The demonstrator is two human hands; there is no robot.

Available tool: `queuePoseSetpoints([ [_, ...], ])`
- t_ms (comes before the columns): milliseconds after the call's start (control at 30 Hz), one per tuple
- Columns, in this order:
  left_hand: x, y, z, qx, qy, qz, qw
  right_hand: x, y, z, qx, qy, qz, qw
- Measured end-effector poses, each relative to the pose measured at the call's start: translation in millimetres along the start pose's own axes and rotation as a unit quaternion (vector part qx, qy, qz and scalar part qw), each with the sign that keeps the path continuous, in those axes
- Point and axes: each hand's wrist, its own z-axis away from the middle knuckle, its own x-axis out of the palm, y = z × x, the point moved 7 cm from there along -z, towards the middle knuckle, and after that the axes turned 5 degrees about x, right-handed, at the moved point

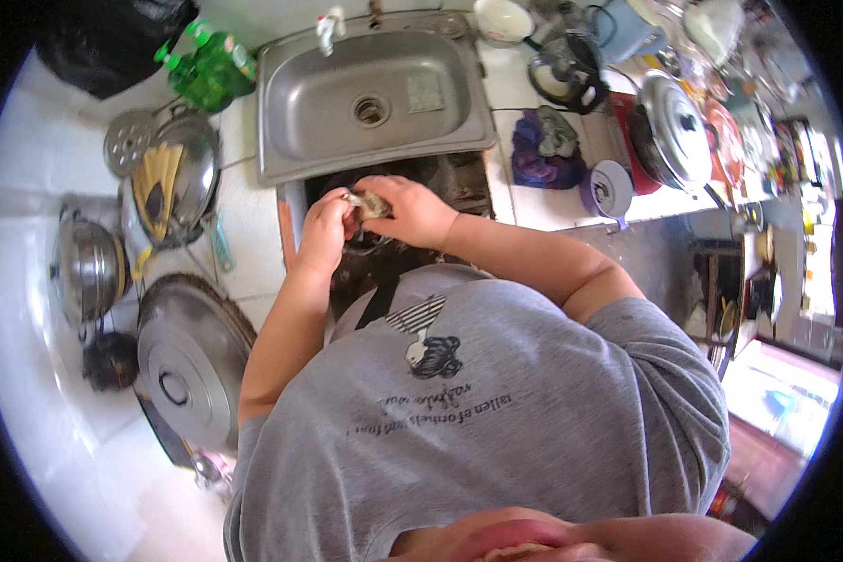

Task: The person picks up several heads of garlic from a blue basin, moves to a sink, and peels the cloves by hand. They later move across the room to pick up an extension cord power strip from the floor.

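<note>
My left hand (327,225) and my right hand (411,211) meet in front of the sink's near edge. Between them is a small, mottled yellow-brown lump (374,206), whose kind I cannot make out. The right fingers curl over its far side and the thumb lies under it. My left fingers pinch a pale whitish bit at its left end. Below the hands is a dark opening (421,190) in the tiled counter, its contents mostly hidden. Just beyond stands a stainless steel sink (309,119) with a drain (371,111) and a tap (329,29).
Green pump bottles (211,70) stand left of the sink. Metal lids and pots (190,372) crowd the left counter. On the right counter lie a purple cloth (537,158), a purple-rimmed cup (608,188), a lidded pan (674,130) and a glass-lidded pot (565,77).
</note>
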Motion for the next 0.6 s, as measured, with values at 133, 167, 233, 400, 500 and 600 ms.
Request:
queuePoseSetpoints([
  [133,1,21,-6,-0.021,-0.036,-0.016,0.999,-6,-7,-6,0.012,0.021,0.024,0.999],
  [167,5,24,-12,-0.016,-0.042,-0.017,0.999,-8,-7,-7,0.016,0.021,0.031,0.999],
  [233,-1,29,-14,0.027,-0.021,-0.078,0.996,-7,-9,-7,0.031,0.008,0.007,0.999],
  [400,-17,16,-31,0.047,-0.020,-0.296,0.954,-9,9,-7,0.162,-0.006,-0.442,0.882],
  [500,-30,8,-22,0.011,0.020,-0.198,0.980,-27,-4,-12,0.102,-0.044,-0.581,0.806],
  [600,-43,8,-16,-0.011,0.037,-0.207,0.978,-26,3,-14,0.136,-0.042,-0.568,0.811],
])
